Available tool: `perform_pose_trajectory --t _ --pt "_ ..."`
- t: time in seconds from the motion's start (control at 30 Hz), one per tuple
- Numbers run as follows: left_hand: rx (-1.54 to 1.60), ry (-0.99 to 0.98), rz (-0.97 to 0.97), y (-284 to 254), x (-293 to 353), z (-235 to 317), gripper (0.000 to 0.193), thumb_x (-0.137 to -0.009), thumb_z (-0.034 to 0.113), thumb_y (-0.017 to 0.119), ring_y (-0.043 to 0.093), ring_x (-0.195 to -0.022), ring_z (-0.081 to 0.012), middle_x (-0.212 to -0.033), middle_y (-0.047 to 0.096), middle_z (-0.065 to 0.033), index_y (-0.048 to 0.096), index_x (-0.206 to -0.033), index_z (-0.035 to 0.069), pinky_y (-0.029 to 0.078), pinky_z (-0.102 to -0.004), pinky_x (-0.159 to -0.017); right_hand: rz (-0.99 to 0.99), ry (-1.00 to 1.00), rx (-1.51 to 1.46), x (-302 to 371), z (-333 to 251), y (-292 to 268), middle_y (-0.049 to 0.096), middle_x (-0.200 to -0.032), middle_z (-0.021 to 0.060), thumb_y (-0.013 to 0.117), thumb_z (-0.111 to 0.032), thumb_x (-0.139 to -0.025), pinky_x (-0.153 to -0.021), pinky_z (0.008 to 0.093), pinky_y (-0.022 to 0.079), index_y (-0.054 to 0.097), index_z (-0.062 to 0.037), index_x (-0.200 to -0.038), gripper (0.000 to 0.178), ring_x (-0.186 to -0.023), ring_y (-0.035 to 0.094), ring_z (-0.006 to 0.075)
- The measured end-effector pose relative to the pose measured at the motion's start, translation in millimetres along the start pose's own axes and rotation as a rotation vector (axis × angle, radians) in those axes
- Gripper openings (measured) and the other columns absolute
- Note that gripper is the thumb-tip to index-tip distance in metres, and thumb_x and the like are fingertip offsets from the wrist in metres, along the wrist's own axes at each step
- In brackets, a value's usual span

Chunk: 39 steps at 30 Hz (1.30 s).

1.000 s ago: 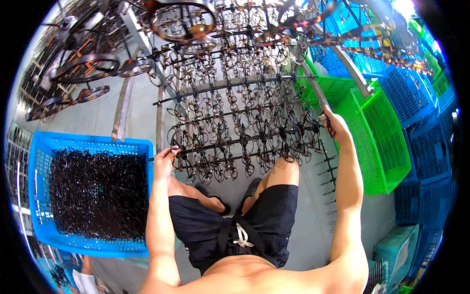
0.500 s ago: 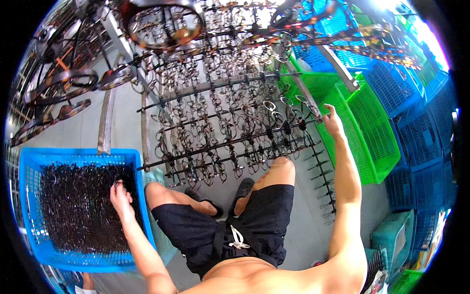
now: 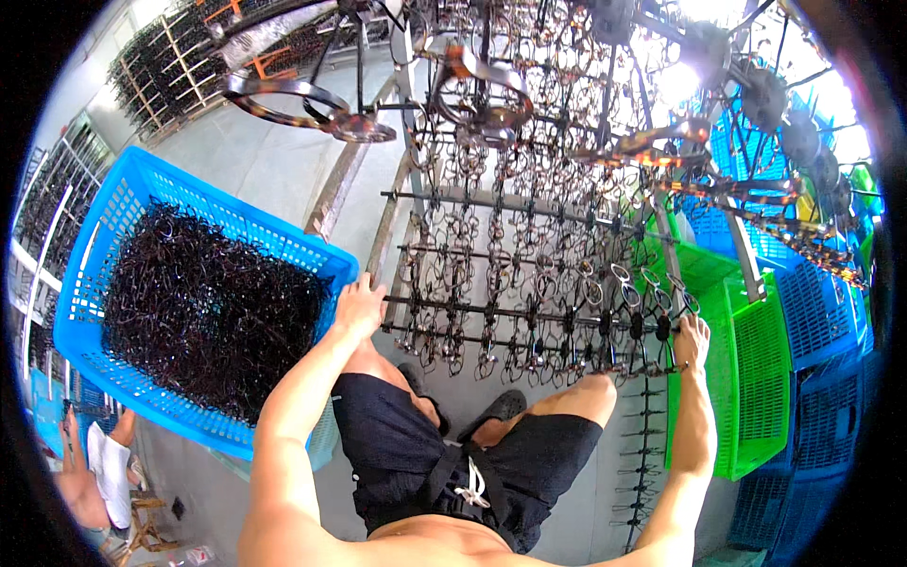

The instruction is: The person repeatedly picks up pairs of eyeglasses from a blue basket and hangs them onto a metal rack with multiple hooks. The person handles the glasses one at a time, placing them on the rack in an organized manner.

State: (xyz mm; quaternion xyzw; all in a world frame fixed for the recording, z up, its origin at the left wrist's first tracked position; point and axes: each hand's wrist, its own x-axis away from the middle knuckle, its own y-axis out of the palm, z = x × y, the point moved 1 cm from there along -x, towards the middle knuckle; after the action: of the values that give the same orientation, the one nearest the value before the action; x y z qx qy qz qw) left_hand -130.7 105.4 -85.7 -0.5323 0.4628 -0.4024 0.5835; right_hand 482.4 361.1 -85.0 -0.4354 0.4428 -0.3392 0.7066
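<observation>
A dark rod [image 3: 463, 306] strung with eyeglass frames [image 3: 546, 283] runs across in front of my knees. My left hand [image 3: 360, 309] is at its left end, beside the corner of the blue basket, with its fingers closed about the rod's tip. At the opposite end my right hand [image 3: 693, 342] has its fingers curled round the rod. More rods of dark and tortoiseshell frames hang behind it in rows. The blue basket [image 3: 203, 430] on my left holds a tangled heap of thin, glossy black pieces [image 3: 213, 302].
Green baskets [image 3: 732, 378] stand on the right, with stacked blue crates [image 3: 829, 378] beyond them. Large tortoiseshell frames [image 3: 482, 90] hang close overhead. A bare pronged rod [image 3: 644, 454] is near my right knee. Another person [image 3: 85, 487] is at the lower left.
My left hand has left the blue basket and come to the rod's left end. My right hand has closed on its right end. The view has shifted left.
</observation>
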Motion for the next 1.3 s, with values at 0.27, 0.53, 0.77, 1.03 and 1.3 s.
perform_pose_trajectory --t 0.27,0.53,0.77,1.03,1.3 --pt "0.030 0.261 0.556 -114.0 39.7 4.6 0.021 -0.073 0.013 0.063 0.060 -0.094 -0.0314 -0.097 0.063 -0.0138 0.061 -0.092 0.005 0.048 -0.0413 -0.082 0.278 0.102 0.013 76.3 77.3 -70.2 0.053 -0.106 0.0133 0.058 -0.006 -0.074 -0.090 0.0402 0.037 0.050 -0.0068 -0.107 0.034 -0.102 0.049 0.0301" --pt "-0.027 0.295 0.500 -243.7 -4.9 0.4 0.022 -0.069 0.017 0.071 0.056 -0.098 -0.0273 -0.105 0.060 -0.0076 0.066 -0.088 0.008 0.048 -0.0373 -0.079 0.333 0.143 0.064 14.4 57.0 -182.5 0.051 -0.101 0.0117 0.051 -0.007 -0.079 -0.087 0.0391 0.038 0.047 -0.0081 -0.106 0.027 -0.099 0.050 0.0298" --pt "0.155 0.256 0.267 -232.8 -81.1 -29.4 0.019 -0.065 0.021 0.073 0.056 -0.097 -0.0248 -0.099 0.062 -0.0048 0.069 -0.077 0.008 0.047 -0.0359 -0.080 0.315 0.049 0.257 -54.1 55.5 -191.4 0.052 -0.099 0.0094 0.058 -0.006 -0.073 -0.085 0.0380 0.038 0.058 -0.0076 -0.099 0.026 -0.100 0.049 0.0255" --pt "0.178 0.041 -0.037 -233.8 -94.6 -43.3 0.033 -0.061 0.033 0.075 0.062 -0.072 -0.0273 -0.075 0.064 -0.0110 0.065 -0.078 0.006 0.048 -0.0371 -0.067 0.080 0.061 -0.080 -107.7 10.9 -205.3 0.056 -0.113 0.0165 0.062 -0.011 -0.075 -0.091 0.0425 0.040 0.061 -0.0053 -0.105 0.030 -0.104 0.052 0.0335" --pt "0.327 0.145 -0.037 -235.7 -113.7 -21.7 0.041 -0.055 0.022 0.079 0.053 -0.066 -0.0180 -0.071 0.057 -0.0061 0.052 -0.080 0.003 0.045 -0.0319 -0.064 0.237 -0.079 0.123 -121.1 57.4 -169.7 0.050 -0.124 0.0167 0.072 -0.027 -0.065 -0.101 0.0385 0.036 0.057 -0.0067 -0.116 0.056 -0.118 0.044 0.0323"
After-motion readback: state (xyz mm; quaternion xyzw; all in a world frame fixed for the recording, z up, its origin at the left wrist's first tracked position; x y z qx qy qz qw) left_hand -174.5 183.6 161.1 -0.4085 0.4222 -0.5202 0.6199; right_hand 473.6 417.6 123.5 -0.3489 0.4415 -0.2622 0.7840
